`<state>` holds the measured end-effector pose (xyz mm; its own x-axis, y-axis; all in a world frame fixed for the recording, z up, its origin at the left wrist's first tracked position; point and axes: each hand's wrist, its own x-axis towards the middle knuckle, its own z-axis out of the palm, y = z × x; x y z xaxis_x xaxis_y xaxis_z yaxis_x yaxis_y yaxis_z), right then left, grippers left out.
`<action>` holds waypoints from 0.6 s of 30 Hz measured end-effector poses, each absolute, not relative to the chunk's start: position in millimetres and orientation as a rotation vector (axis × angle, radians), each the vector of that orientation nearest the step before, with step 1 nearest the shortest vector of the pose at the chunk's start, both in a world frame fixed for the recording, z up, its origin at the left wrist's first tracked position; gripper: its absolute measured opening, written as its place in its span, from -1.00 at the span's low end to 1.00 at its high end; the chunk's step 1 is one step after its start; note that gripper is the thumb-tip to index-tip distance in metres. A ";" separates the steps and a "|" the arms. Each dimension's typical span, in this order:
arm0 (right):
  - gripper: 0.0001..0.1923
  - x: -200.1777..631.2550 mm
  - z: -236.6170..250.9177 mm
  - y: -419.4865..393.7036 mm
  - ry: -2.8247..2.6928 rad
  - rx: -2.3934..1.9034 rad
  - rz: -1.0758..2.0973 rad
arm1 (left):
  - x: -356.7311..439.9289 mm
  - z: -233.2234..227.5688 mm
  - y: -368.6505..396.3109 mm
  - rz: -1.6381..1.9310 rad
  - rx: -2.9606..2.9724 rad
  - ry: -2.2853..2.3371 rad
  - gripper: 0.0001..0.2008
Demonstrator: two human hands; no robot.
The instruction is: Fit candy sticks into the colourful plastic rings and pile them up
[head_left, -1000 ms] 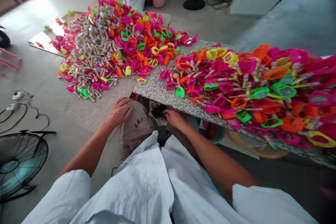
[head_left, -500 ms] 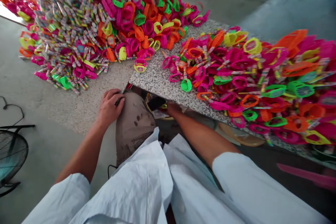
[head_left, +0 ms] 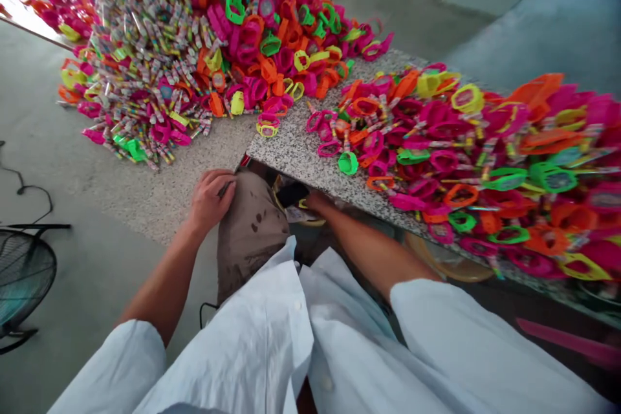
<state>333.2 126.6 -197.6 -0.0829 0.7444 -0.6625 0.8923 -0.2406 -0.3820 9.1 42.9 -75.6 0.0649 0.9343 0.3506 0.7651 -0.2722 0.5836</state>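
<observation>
My left hand rests on my knee in brown trousers, fingers curled around a small dark object that is mostly hidden. My right hand reaches under the edge of the speckled stone table, next to a black object; its fingers are hidden. On the table lies a thick spread of pink, orange, green and yellow plastic rings. A loose green ring sits nearest the table edge above my right hand.
A big heap of the same coloured plastic pieces and small wrapped sticks covers the floor beyond the table. A floor fan and a black cable are at the left. A round yellowish dish lies under the table.
My left hand went from flat on the knee to curled around a small dark object. My right hand slid further under the table edge. The view shifted closer to the heap.
</observation>
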 end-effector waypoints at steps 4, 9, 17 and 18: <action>-0.78 334.8 -154.7 105.7 1.760 2.055 -1.475 | 37.0 -68.7 19.8 1.117 2.001 1.530 -0.81; -0.65 347.9 -84.4 63.3 1.520 1.877 -2.426 | 89.0 -60.3 1.2 1.067 1.966 1.281 -0.66; -0.51 344.6 -25.0 45.2 1.187 1.526 -3.116 | 132.0 -32.3 13.7 1.182 2.022 1.132 -0.48; -0.52 344.1 -22.7 44.1 1.324 1.588 -3.071 | 133.4 -28.4 13.3 1.175 2.105 1.180 -0.52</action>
<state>344.1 44.1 -22.7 -0.5070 0.7245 -0.4669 -0.1580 -0.6106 -0.7760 133.4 13.3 -28.4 0.2694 0.8476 0.4571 0.4609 -0.5302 0.7116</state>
